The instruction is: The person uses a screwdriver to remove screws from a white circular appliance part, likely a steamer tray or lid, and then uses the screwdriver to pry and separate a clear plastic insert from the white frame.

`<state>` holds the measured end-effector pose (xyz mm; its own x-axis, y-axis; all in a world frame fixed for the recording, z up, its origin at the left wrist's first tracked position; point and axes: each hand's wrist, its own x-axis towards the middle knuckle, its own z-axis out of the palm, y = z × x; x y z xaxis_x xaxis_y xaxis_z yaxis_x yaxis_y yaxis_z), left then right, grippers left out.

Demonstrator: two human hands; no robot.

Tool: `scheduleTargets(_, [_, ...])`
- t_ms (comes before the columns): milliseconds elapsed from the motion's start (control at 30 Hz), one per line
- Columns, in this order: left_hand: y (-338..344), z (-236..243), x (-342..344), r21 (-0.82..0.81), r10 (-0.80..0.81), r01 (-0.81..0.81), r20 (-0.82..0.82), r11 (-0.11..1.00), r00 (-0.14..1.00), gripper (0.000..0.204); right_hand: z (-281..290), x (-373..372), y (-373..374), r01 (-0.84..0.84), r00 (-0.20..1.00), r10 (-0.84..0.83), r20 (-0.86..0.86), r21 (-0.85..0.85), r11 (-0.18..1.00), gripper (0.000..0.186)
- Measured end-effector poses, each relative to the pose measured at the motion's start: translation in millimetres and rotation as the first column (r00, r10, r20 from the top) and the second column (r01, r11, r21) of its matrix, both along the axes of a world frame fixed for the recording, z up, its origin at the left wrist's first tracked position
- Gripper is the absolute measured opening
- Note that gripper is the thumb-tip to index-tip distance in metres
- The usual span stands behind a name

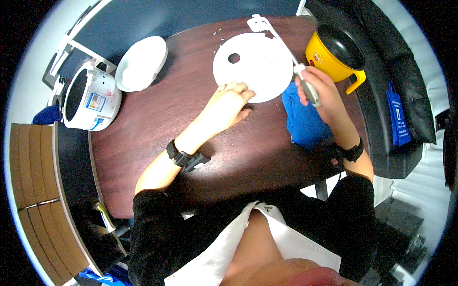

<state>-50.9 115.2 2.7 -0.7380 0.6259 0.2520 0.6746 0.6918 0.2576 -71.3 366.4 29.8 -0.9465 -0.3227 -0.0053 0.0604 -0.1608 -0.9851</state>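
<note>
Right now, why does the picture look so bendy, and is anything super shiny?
In the head view, fisheye distortion curves the dark reddish table's edges and leaves black corners; also in the head view, pale glare brightens the tabletop toward its near edge, and the white disc looks so bright that little surface detail shows.

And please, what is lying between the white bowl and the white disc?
In the head view, a few small white bits lie on the brown tabletop there, nearer the disc than the bowl.

The white disc [267, 66] looks smooth plastic, the table [157, 119] glossy wood, the blue cloth [305, 124] matt.
</note>
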Motion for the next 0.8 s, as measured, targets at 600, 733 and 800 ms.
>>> scheduleTargets(600, [-64.6,28.1,24.7,0.473,0.412,-0.392,0.066,0.789,0.909,0.025,-26.9,41.1,18.9,0.298,0.812,0.274,-0.516,0.77,0.564,0.025])
scheduleTargets(733, [-82.8,36.4,23.4,0.625,0.587,-0.436,-0.043,0.647,0.809,0.023,-29.1,35.8,4.2,0.235,0.725,0.506,-0.467,0.859,0.455,0.025])
scheduleTargets(800, [-93.1,37.7,23.5,0.627,0.63,-0.442,-0.1,0.641,0.771,0.033,-29.8,29.5,-3.5,0.308,0.638,0.586,-0.5,0.863,0.401,0.026])
